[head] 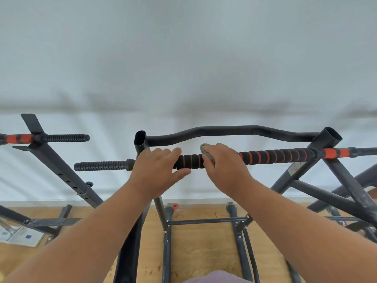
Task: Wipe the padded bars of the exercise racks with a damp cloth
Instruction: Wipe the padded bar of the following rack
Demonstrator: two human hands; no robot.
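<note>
Both bare forearms reach up to the black foam-padded bar with orange rings. Left hand wraps loosely around its left end, fingers over, thumb under. Right hand clamps a grey-green cloth against its middle.

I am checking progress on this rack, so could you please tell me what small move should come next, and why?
Probably slide the right hand with the cloth rightward along the padded bar. The cloth sits near the padding's left end, beside the left hand steadying the bar, and a long striped stretch lies uncovered to the right.
</note>
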